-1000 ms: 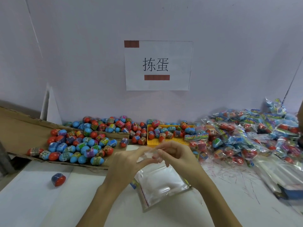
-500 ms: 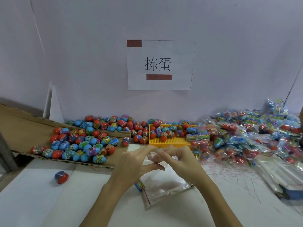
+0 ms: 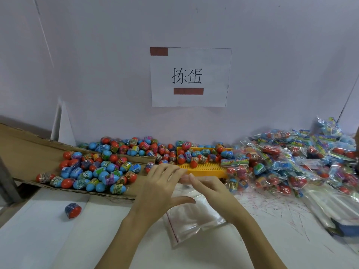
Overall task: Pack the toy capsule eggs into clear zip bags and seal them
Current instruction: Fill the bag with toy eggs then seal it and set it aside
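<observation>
A: Nearest us, what's on the tabletop [image 3: 252,247]?

B: An empty clear bag [image 3: 191,220], lying flat, its red-lined edge toward us. Both forearms come in over it.

A: And the hands?

B: A second ago they were pinched together at the bag's mouth, holding it up. Now they've spread and slid forward. The left hand [image 3: 161,188] is open, fingers stretched toward the yellow tray [image 3: 204,168], thumb out over the bag. The right hand [image 3: 208,188] lies beside it, fingers loosely curled. Something thin and pale shows between the fingertips; I can't tell whether it's the bag's upper edge or whether either hand actually grips it.

A: So what does that mean?

B: My guess is the mouth has been worked open and the left hand is now going for eggs. Nothing is in the bag yet, so filling and sealing remain.

A: Where are the eggs?

B: One stray egg [image 3: 72,210] sits alone to the left on the tabletop. Beyond it, a loose heap of eggs [image 3: 93,169] on the cardboard [image 3: 29,154], running on into the tray just past the fingertips.

A: And to the right?

B: Filled bags [image 3: 291,162] piled against the wall, with a paper sign [image 3: 190,76] above.
</observation>
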Motion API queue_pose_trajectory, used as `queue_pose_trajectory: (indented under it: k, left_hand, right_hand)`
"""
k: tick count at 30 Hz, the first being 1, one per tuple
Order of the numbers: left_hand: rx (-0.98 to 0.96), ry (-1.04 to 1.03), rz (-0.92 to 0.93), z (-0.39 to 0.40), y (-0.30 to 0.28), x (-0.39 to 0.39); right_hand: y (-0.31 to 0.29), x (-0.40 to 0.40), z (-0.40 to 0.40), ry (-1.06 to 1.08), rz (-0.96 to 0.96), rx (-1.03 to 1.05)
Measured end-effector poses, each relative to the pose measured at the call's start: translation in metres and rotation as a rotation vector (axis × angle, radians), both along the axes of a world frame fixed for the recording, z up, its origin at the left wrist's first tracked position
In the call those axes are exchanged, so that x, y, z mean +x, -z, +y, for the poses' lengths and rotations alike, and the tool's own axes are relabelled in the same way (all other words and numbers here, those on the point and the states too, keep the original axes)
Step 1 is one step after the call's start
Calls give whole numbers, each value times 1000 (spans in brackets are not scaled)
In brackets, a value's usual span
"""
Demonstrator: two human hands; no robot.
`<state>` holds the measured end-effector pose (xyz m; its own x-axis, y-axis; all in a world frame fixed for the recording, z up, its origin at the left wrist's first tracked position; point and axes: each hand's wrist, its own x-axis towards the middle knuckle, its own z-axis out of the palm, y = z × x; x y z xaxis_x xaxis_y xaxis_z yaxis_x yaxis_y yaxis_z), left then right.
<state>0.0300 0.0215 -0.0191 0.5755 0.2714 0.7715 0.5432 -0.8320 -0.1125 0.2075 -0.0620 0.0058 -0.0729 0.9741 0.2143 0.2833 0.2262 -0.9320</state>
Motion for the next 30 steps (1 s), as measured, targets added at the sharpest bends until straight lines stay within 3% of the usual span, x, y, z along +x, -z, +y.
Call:
queue_pose_trajectory:
  k: [4,7,9,11,12,13,15,17,19,30]
  left_hand:
    - [-134,99,37,4,6,-2]
    - [-242,175,0,5,10,-4]
    - [-334,148,-85,7,7,-8]
    - [-527,90,-198,9,4,-13]
    - [-659,66,-283,11,3,-15]
    - [-813,67,-390,13,4,-16]
    - [-1095,93,-579,16,3,-16]
    - [-1234,149,-686,17,4,-16]
    - [-1330,197,-747,17,4,-17]
    - [-1368,209,-786,23,10,-16]
  right_hand:
    - [5,-6,1,41,-193,63]
    - [3,-10,2,18,-308,232]
    - [1,-7,4,130,-146,312]
    - [1,2,6,302,104,347]
    - [1,7,9,392,141,373]
    - [2,11,12,473,88,382]
    - [6,17,21,502,-224,314]
    - [16,18,33,363,-622,168]
    - [28,15,44,245,-814,92]
    - [39,10,50,351,-730,49]
